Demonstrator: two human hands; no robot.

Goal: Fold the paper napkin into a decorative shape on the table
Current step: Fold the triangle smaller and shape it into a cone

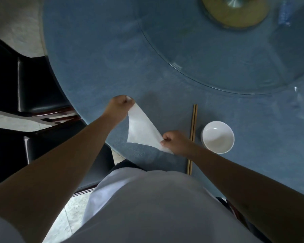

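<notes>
A white paper napkin (141, 129) hangs stretched in the air above the near edge of the round blue table (98, 55). My left hand (118, 106) pinches its far upper corner between thumb and fingers. My right hand (176, 142) pinches the near lower corner. The sheet sags between the two hands and one free corner points down to the left. It does not lie flat on the table.
A pair of wooden chopsticks (193, 127) lies just right of my right hand, with an empty white bowl (218, 136) beyond them. A glass turntable (235, 55) covers the table's far right. Dark chairs (35, 88) stand at the left.
</notes>
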